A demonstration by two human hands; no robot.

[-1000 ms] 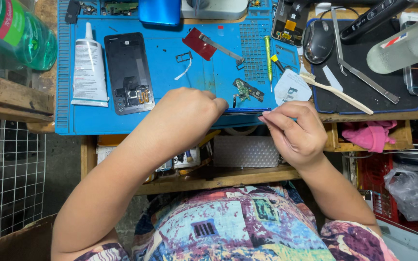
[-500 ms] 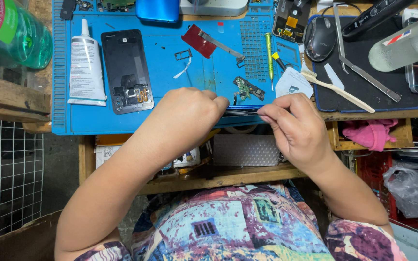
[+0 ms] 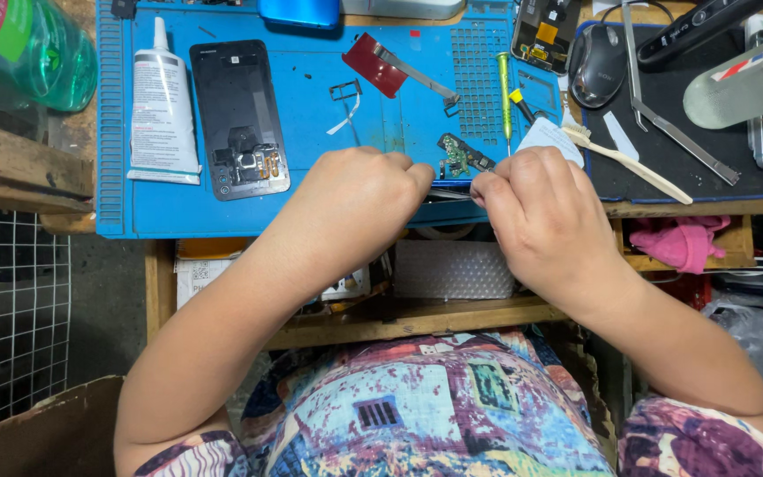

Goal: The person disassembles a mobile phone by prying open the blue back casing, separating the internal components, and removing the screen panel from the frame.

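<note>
Between the two hands a thin, flat, dark piece (image 3: 449, 195) lay edge-on to the camera, spanning the short gap from one set of fingertips to the other, just over the near edge of the blue work mat (image 3: 328, 190). The left hand (image 3: 359, 199) was curled into a loose fist with its fingertips closed on the left end of that piece; the right hand (image 3: 536, 212) was likewise bent, its thumb and forefinger pinched on the right end. What kind of part it was could not be told, since the knuckles hid most of it.

Just beyond the grip, on the mat, a small green circuit board (image 3: 461, 157) lay near the right knuckles. Farther up were a red card with a metal strip (image 3: 380, 64), a small metal frame (image 3: 344, 89) and a green-handled screwdriver (image 3: 504, 88). To the left lay an opened black phone back (image 3: 238, 119), and beside it a white glue tube (image 3: 162, 110). To the right, on a dark pad (image 3: 744, 181), lay a pale-handled brush (image 3: 629, 163), metal tweezers (image 3: 664, 115) and a computer mouse (image 3: 598, 64). A pink cloth (image 3: 680, 243) sat on the shelf below.
</note>
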